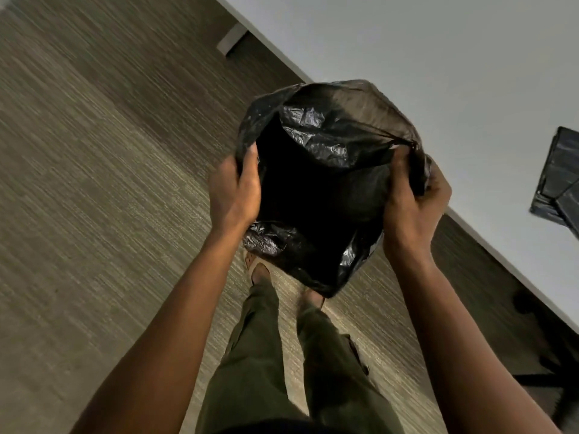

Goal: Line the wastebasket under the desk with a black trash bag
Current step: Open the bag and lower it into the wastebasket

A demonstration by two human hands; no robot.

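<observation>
A black trash bag (319, 158) hangs open in the air in front of me, above my feet. My left hand (233, 191) grips the bag's rim on its left side, thumb inside the opening. The right side of the rim is bunched in my right hand (413, 198). The mouth of the bag faces me and its inside is dark. The bag's bottom hangs down near my shoes. No wastebasket shows in this view.
A white desk top (438, 57) runs diagonally across the upper right, its edge just behind the bag. A folded stack of black bags (560, 180) lies on it at the far right. A white desk leg (232, 42) stands at the top. Grey carpet (94, 183) covers the floor.
</observation>
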